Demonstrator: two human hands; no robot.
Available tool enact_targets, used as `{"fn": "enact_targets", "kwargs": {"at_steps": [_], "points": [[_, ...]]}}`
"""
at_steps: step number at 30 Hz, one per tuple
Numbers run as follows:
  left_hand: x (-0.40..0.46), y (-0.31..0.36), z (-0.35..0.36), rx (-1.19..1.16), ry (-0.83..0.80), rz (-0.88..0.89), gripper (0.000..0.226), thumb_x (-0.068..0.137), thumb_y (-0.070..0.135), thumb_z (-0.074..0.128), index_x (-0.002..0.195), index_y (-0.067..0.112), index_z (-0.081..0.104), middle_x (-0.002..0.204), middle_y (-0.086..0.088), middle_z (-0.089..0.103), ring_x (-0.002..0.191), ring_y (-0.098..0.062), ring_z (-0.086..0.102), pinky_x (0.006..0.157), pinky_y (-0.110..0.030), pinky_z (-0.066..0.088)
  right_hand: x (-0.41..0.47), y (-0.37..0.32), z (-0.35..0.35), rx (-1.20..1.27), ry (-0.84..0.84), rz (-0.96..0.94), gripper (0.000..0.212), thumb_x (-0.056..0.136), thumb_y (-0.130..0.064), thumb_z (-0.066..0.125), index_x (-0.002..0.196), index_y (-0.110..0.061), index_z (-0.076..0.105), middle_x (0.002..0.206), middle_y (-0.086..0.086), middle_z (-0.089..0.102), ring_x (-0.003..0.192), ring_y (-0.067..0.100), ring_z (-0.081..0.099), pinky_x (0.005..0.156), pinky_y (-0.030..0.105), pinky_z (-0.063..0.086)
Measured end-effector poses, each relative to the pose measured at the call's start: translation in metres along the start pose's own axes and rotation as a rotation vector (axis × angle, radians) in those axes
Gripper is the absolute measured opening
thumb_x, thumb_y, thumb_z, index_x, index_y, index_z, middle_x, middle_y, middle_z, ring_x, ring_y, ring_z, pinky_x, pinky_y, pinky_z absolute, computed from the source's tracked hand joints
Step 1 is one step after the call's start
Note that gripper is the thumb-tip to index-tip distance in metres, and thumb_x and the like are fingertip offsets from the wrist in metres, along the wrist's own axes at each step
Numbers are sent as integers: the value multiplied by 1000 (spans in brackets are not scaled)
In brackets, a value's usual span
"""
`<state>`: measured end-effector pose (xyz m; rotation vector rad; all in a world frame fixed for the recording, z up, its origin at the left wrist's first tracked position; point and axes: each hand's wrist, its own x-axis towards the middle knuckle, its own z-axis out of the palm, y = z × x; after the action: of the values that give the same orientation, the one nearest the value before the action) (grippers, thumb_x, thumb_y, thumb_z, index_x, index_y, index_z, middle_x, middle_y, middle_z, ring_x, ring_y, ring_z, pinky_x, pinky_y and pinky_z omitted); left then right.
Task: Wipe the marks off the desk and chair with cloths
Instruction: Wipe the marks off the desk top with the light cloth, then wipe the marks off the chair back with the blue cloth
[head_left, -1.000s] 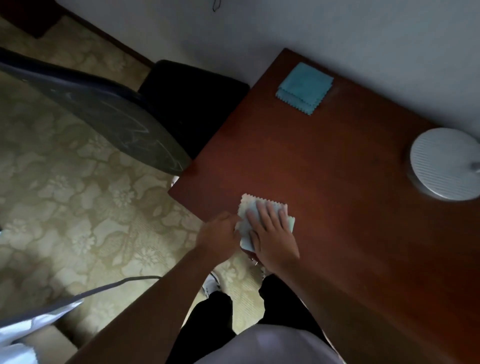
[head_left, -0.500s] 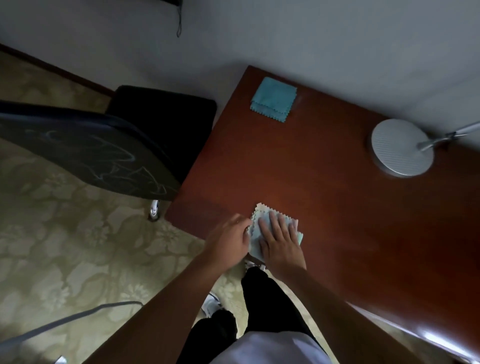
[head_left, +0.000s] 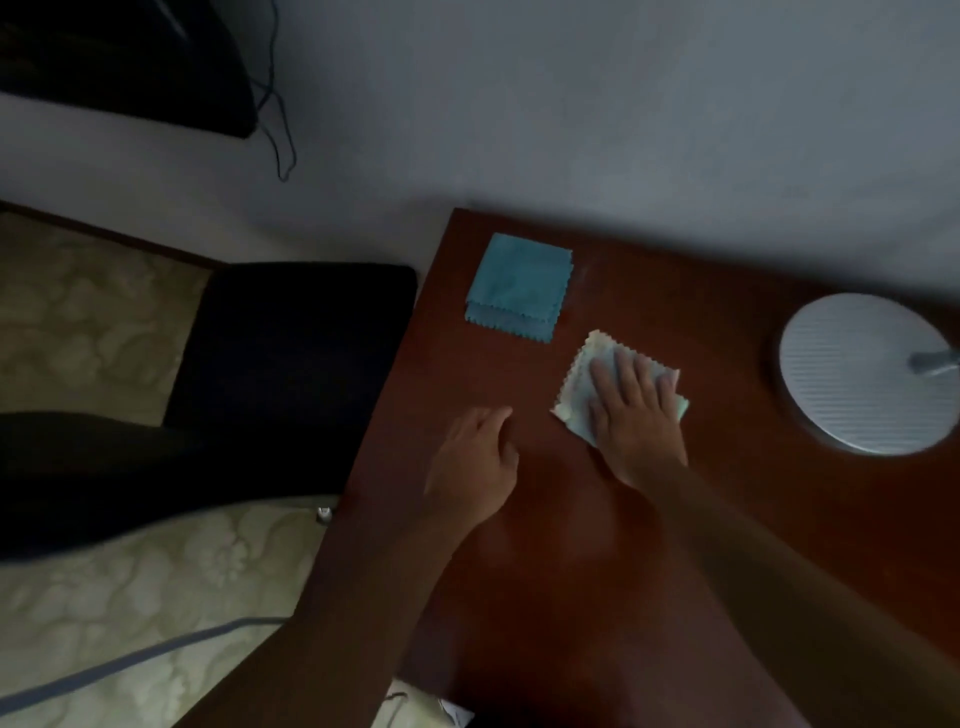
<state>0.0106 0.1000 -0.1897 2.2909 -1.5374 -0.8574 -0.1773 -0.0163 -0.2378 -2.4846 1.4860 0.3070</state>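
Head view: right hand (head_left: 636, 410) lies flat, fingers spread, palm pressing the pale cloth (head_left: 576, 384) onto the reddish-brown desk (head_left: 701, 519); it does not grip the cloth, only pins it. The cloth's zigzag edge shows on the left and far sides of the hand. Left hand (head_left: 475, 462) rests on bare desk just left of the cloth, fingers loosely curled, holding nothing and apart from the cloth. Against half a second ago, the pale cloth has travelled from the near left corner of the desk toward the middle and far side, so it now lies near the folded teal cloth (head_left: 519, 286), which sits in the far left corner by the wall. The left hand, earlier touching the cloth's left edge, has let go. The round white lamp base (head_left: 867, 374) stands at the right, well apart from the hands, in the same spot on the desk. The dark chair (head_left: 291, 364) stands left of the desk on patterned flooring; chalky scribbles seen on its backrest earlier cannot be made out now. Picture dim and slightly blurred.
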Motion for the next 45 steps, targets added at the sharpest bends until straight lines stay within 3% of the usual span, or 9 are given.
{"fn": "enact_targets", "kwargs": {"at_steps": [7, 11, 14, 16, 21, 24, 29, 33, 45], "points": [[133, 36, -17, -277, 275, -405, 55, 95, 34, 56, 145, 17, 39, 140, -14, 42, 127, -32, 47, 105, -41, 41, 70, 3, -31, 97, 30, -20, 52, 102, -35, 33, 152, -20, 27, 162, 11, 18, 150, 31, 8, 119, 55, 3], [166, 32, -22, -183, 290, -509, 68, 94, 38, 61, 149, 13, 30, 147, -19, 35, 133, -36, 38, 108, -44, 35, 64, -16, -36, 304, 305, -65, 39, 93, -18, 52, 130, -9, 60, 138, 11, 58, 138, 32, 42, 117, 54, 21], [172, 26, -24, -216, 208, -574, 44, 94, 32, 61, 132, 13, 48, 131, -15, 57, 117, -34, 57, 94, -37, 47, 56, -33, -39, 524, 385, -77, 30, 90, -12, 50, 113, -8, 70, 109, 9, 72, 106, 31, 66, 93, 42, 50], [167, 26, -25, -268, 170, -604, 29, 94, 31, 58, 117, 13, 60, 119, -12, 66, 107, -30, 63, 80, -31, 48, 55, -43, -44, 665, 352, 42, 26, 93, -11, 52, 109, -13, 72, 95, 7, 75, 89, 25, 68, 79, 35, 54], [118, 30, -50, -368, 301, -464, 19, 93, 33, 55, 92, 15, 59, 101, -4, 60, 90, -22, 57, 74, -31, 38, 57, -77, -68, 1019, 311, 380, 28, 94, -15, 47, 111, -20, 68, 94, 1, 74, 84, 21, 68, 78, 43, 56], [80, 26, -67, -433, 327, -366, 18, 91, 31, 57, 81, 17, 55, 86, 1, 60, 83, -21, 60, 72, -34, 47, 55, -102, -82, 1128, 302, 430, 31, 94, -12, 48, 119, -19, 64, 107, -2, 68, 95, 19, 64, 83, 35, 52], [-5, 7, -96, -458, 298, -179, 10, 87, 28, 62, 82, 22, 57, 83, 6, 63, 80, -14, 63, 73, -36, 54, 5, -173, -90, 1756, -233, 480, 28, 100, -26, 47, 102, -12, 71, 93, 7, 72, 85, 22, 70, 76, 38, 56], [-98, -30, -125, -377, 310, 48, 7, 89, 32, 62, 87, 26, 57, 95, 13, 62, 90, -1, 57, 79, -23, 49, -82, -233, -90, 2255, -415, 383, 38, 102, -30, 39, 105, -11, 71, 95, 11, 71, 86, 26, 69, 74, 37, 55], [-352, -162, -229, -177, 561, 203, 29, 87, 40, 49, 103, 25, 66, 112, 14, 66, 108, 1, 55, 98, -15, 35, -272, -424, -106, 2380, -560, 51, 34, 84, -23, 49, 97, -9, 76, 95, 12, 72, 83, 25, 71, 69, 35, 58]]}}
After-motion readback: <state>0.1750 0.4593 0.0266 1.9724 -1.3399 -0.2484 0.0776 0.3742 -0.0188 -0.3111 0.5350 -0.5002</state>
